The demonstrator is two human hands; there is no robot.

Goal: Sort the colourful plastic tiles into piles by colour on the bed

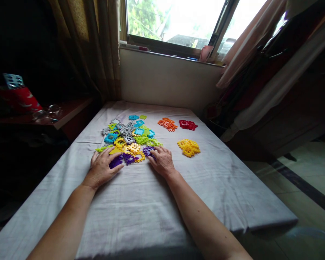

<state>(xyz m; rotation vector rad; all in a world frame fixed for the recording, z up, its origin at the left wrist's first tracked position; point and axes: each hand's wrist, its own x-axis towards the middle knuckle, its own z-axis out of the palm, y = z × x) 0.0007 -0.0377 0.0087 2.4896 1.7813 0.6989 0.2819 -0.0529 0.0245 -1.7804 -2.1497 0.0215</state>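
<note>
A mixed pile of plastic interlocking tiles with notched edges lies on the cloth-covered table: grey tiles [126, 130], blue tiles [111, 138], lime green tiles [143, 140] and yellow-orange tiles [134, 148]. My left hand [103, 168] rests at the pile's near left edge, fingers and thumb apart, over yellow tiles and a dark purple tile [115, 162]. At the near right edge, my right hand [163, 160] has its fingers and thumb around a purple tile [148, 151], which they partly cover. More purple tiles [128, 158] lie between the hands.
Sorted piles of orange tiles [167, 124], red tiles [188, 125] and yellow tiles [189, 147] lie to the right on the pale tablecloth [206, 195]. A side table [70, 112] with glasses stands left. A window sill with a pink cup [206, 53] is beyond; clothes hang right.
</note>
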